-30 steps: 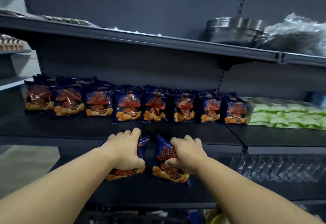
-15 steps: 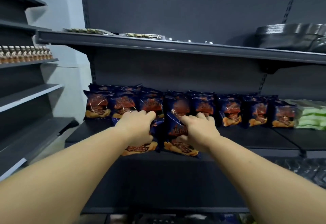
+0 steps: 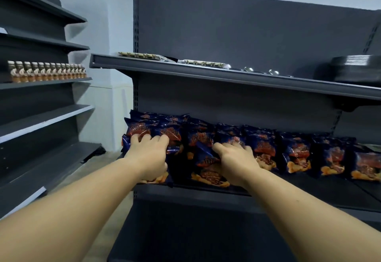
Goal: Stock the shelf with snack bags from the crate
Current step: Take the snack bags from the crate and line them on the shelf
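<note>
a shop, dark gondola shelving (image 3: 226, 77), rows of snack bags (image 3: 261, 148)

Both hands (image 3: 188, 159) outstretched, fingers curled (gripping).

A row of small brown bottles (image 3: 47, 71) stands on a side rack (image 3: 41, 117) at far left. On the upper board (image 3: 226, 76), flat packets (image 3: 140, 55) lie left, metal spoons (image 3: 260, 70) sit mid, and a dark stack of trays (image 3: 354, 70) rests far right.
</note>
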The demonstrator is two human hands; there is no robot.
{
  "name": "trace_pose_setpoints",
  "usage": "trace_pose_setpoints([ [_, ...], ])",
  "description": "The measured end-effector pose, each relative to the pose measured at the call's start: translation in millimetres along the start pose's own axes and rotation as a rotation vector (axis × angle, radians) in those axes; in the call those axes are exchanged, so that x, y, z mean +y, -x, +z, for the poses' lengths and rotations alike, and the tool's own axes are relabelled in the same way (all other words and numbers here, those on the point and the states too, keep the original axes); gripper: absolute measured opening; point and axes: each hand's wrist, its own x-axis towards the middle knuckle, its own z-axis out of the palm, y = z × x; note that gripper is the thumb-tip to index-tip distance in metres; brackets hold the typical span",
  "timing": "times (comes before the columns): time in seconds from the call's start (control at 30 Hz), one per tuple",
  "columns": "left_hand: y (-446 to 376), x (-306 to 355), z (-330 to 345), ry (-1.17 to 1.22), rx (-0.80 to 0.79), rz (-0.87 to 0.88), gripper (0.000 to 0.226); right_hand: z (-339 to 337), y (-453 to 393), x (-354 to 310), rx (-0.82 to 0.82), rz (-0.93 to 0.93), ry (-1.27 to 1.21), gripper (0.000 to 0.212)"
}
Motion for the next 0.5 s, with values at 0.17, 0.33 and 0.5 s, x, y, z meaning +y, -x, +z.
trace_pose_setpoints([
  [0.17,-10.7,-19.8,4.7,0.013,-0.045,-0.061,0.051,8.5,-20.3,-22.4,-0.032,-0.057,-0.037,0.035],
  [0.33,-34.4,-47.6,16.0,0.026,-0.068,-0.068,0.068,13.4,-54.7,-38.8,-0.079,-0.029,-0.081,0.044],
  [0.5,-67.2,-92.1,32.8,0.043,-0.118,-0.041,0.073,28.1,-100.3,-57.0,-0.095,-0.030,-0.096,0.045],
])
